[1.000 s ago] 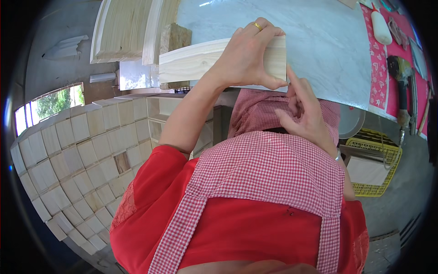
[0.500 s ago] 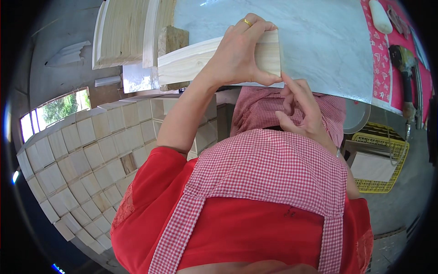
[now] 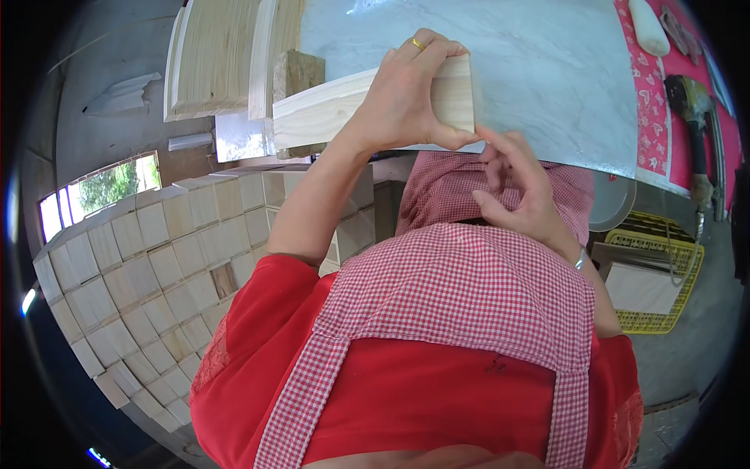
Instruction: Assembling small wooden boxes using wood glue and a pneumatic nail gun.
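Observation:
A pale wooden board [image 3: 324,108] lies over the near edge of the table, its left end by a block of rough pressed wood [image 3: 298,72]. My left hand [image 3: 410,94], with a ring on one finger, spans the board near its right end. Its fingers hook over the far edge and its thumb presses the near edge. Close to that thumb, my right hand [image 3: 522,184] reaches its index fingertip to the board's near right corner. The right thumb stands apart from the loosely bent fingers, and nothing shows between them.
Wooden boards [image 3: 212,59] are stacked at the far left. Many wooden pieces form a large pile [image 3: 168,258] below them. To the right, a power tool [image 3: 691,117] rests on pink cloth [image 3: 647,109], above a yellow basket [image 3: 652,320]. A checked apron [image 3: 461,289] covers my front.
The board's right end and my left hand have shifted very slightly left. My right index finger has followed and stays at the board's corner.

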A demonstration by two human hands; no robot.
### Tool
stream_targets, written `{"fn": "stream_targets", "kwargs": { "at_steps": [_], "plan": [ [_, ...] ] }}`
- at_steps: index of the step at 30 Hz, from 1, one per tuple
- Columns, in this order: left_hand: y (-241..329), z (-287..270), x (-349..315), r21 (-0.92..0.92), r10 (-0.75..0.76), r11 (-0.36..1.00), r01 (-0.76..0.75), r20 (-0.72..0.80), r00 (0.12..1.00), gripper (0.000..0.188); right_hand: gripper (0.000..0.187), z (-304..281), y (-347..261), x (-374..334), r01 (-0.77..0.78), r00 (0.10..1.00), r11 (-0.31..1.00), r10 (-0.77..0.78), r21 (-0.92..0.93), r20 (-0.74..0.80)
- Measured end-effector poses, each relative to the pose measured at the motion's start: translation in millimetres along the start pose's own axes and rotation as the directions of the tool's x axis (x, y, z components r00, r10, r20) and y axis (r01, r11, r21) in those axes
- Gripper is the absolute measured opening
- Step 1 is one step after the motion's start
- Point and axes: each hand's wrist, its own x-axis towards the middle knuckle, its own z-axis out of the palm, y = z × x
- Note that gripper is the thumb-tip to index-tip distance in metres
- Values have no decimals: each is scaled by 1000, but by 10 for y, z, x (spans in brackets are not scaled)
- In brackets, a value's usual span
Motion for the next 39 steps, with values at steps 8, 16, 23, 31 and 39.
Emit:
{"fn": "stream_targets", "kwargs": {
  "at_steps": [8, 16, 23, 31, 39],
  "plan": [
    [4, -32, 38, -16, -5, 1000, 5, -14, 1000, 84, 76, -79, -265, 381, 210, 961, 901, -262, -379, -90],
    [98, -86, 20, -10, -72, 997, 72, 17, 997, 84, 11, -743, -363, -210, -75, 956, 843, -92, -533, -279],
    [82, -49, -2, -23, -52, 998, 51, -13, 999, 81, 18, -2479, -857, -581, -534, 735, 265, -324, -803, -596],
    [-33, 104, 33, 1, 19, 1000, -19, -100, 995, 80, 69, -2994, -725, -632, -553, 833, -127, -105, -823, -544],
    [-110, 159, -67, 57, 42, 998, -35, -128, 991, 83, 39, -2223, -1638, 28, -658, 739, -60, 141, -750, -659]
  ]
}}
